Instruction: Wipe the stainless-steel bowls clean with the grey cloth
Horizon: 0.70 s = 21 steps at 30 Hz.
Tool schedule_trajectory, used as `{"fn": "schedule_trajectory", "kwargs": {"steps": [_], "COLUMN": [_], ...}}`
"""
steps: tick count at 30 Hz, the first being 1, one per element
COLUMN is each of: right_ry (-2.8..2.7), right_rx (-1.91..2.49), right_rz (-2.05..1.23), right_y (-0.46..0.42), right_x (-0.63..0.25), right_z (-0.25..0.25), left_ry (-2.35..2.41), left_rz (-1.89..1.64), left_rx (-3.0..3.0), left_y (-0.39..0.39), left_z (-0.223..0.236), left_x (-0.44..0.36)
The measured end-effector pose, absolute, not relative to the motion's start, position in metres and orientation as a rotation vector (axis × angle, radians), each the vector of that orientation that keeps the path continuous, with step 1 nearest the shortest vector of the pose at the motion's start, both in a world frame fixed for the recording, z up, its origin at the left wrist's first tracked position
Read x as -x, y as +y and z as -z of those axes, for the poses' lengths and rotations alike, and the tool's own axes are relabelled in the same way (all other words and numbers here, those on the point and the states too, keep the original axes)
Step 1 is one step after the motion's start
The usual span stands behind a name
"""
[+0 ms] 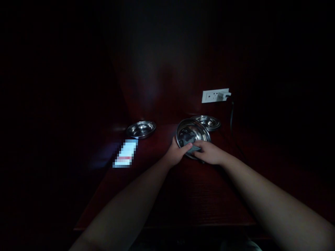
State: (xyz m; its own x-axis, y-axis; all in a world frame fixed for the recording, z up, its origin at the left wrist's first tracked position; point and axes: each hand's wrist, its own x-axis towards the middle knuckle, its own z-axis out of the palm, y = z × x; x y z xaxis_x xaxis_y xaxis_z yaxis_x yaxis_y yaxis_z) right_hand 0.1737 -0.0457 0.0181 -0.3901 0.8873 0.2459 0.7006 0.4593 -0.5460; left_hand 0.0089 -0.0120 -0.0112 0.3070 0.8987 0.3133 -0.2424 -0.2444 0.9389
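Observation:
A shiny metal bowl [201, 130] is tilted toward me above the dark red table. My left hand [176, 153] grips its near left rim, the thumb over the edge and the other fingers hidden behind. Inside the bowl, my right hand [209, 152] presses a greyish cloth [192, 149] against the lower wall, its fingers curled on it. Behind the tilted bowl stand more metal bowls [213, 123], apparently stacked and partly covered by it. Another shallow metal bowl [141, 129] sits by itself on the left.
A phone with a lit, blurred screen [127, 153] lies at the table's left side. On the back wall is a white power socket [215, 95] with a plug in it, its dark cable [231, 116] hanging down. The table's front edge [167, 227] runs below my forearms. The surroundings are very dark.

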Motion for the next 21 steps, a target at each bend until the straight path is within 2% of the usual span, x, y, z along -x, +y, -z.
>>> {"fn": "schedule_trajectory", "kwargs": {"steps": [21], "right_ry": [-2.236], "right_rx": [1.34], "right_rz": [-0.474], "right_y": [-0.047], "right_x": [-0.1725], "right_z": [-0.0208], "left_ry": [0.657], "left_rz": [-1.234], "left_rx": [-1.466], "left_y": [-0.011], "left_z": [0.0114], "left_x": [-0.0085]}}
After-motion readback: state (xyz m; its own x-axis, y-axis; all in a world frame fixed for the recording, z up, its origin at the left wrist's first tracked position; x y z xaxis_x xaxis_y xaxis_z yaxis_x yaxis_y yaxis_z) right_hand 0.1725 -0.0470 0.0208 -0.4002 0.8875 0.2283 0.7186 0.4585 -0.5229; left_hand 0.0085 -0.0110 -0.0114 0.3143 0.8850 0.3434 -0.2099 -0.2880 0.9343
